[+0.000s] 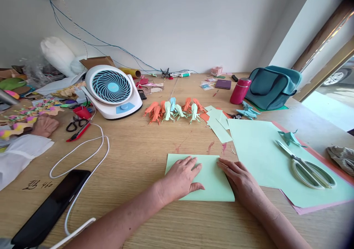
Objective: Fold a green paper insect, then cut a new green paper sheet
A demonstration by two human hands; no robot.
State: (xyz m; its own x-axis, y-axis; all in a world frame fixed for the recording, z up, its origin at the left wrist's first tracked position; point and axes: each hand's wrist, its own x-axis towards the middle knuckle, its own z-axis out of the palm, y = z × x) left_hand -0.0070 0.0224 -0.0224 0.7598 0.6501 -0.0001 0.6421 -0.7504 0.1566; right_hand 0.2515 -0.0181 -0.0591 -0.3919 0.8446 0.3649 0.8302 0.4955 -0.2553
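A light green paper sheet (211, 175) lies flat on the wooden table (132, 157) in front of me. My left hand (181, 179) rests on its left half, fingers stretched out flat. My right hand (240, 181) presses on the sheet's right edge with its fingers extended. Neither hand holds anything.
Large green sheets (257, 149) with scissors (306, 164) and a paper figure (289, 137) lie right. Folded orange and green figures (174, 111) line the middle; a fan (112, 90), white cable (83, 149), phone (52, 204), red bottle (240, 90) and teal bag (272, 87) stand around. Another person's hand (44, 125) rests far left.
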